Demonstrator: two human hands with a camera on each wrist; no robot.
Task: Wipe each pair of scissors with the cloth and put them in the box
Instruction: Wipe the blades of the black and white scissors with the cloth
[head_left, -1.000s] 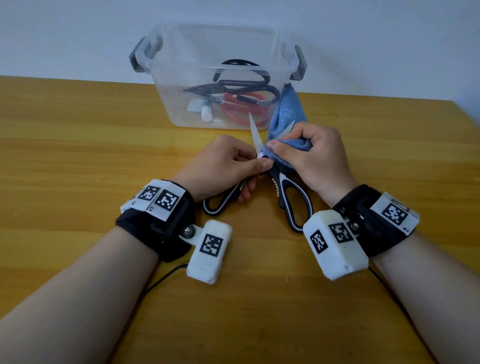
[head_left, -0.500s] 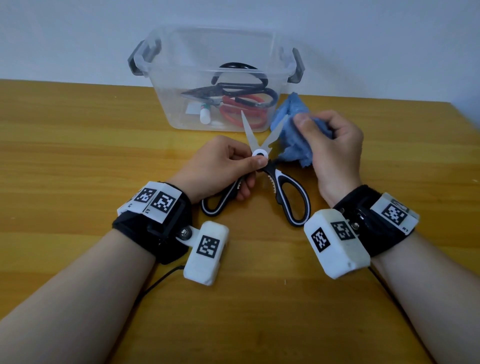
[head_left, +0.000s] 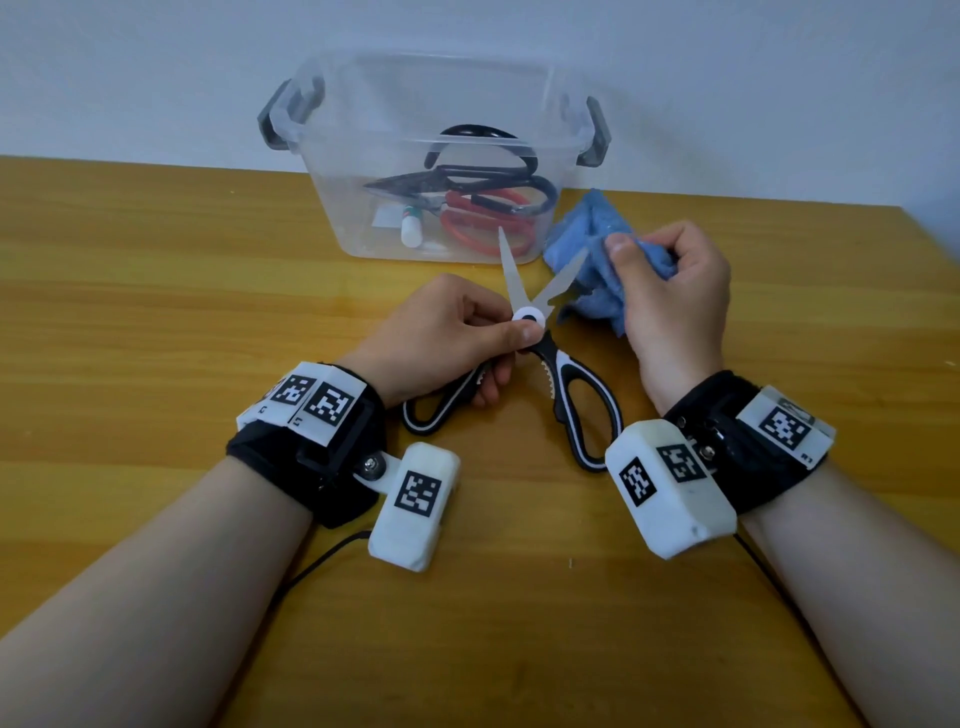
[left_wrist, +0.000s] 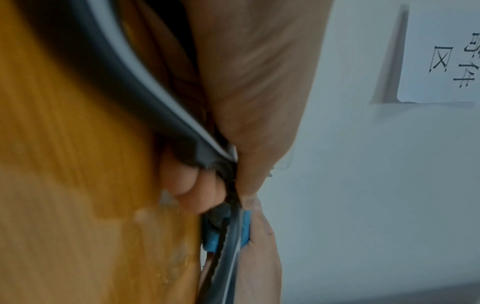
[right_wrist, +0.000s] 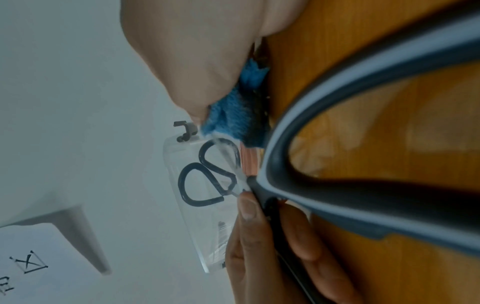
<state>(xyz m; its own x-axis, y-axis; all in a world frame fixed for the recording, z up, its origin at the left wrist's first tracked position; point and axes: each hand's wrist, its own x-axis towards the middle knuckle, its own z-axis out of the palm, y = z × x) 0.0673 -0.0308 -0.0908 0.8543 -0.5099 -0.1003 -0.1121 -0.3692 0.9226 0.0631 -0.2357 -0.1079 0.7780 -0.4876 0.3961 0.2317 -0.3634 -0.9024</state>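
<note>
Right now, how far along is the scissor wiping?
Done: black-handled and red-handled scissors already lie in the clear box. In hand: left hand holds the black-and-white scissors open; right hand holds the blue cloth at one blade. Left: finish wiping, box them.

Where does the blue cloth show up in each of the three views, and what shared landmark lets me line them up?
Head: blue cloth bunched right of centre, held by the right hand beside the open blade.
Left wrist: a small patch of blue cloth low, centre, behind the blade.
Right wrist: blue cloth upper centre, under the thumb.
Shared landmark: the black-and-white scissors, whose handle loop also crosses the left wrist and right wrist views.
</note>
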